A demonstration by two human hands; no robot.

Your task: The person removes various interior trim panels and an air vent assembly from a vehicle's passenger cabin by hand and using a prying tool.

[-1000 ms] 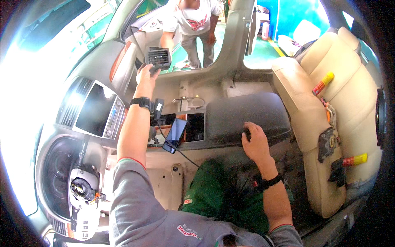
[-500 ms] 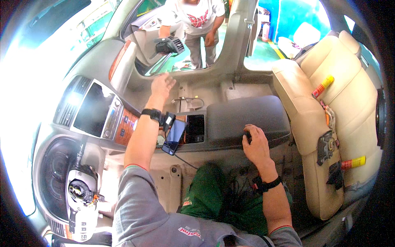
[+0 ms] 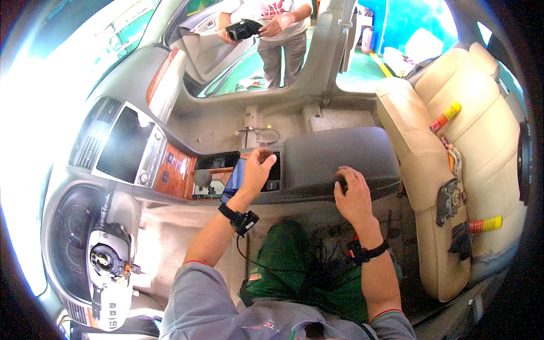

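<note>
My left hand (image 3: 258,173) hovers over the centre console (image 3: 192,153), beside a dark phone (image 3: 233,180) that lies tilted there. Its fingers are loosely bent and apart, and I see nothing in them. The round grey gear knob (image 3: 202,178) stands just left of the phone. On the edge of the dark padded armrest (image 3: 340,153) rests my right hand (image 3: 355,195). Its thumb and fingers close round a small black object (image 3: 342,183), mostly hidden. Both wrists wear black straps with small devices; a cable runs down from the left one.
Outside the far door opening, a person (image 3: 283,42) holds a black vent-like part (image 3: 243,29). A beige seat (image 3: 422,147) on the right carries two red-yellow cans (image 3: 445,118) and a dark metal part (image 3: 447,201). The steering column (image 3: 107,260) is bare of its wheel.
My left hand has come back from the far side to above the console beside the phone. The person outside now has both hands on the black part. My right hand has barely moved.
</note>
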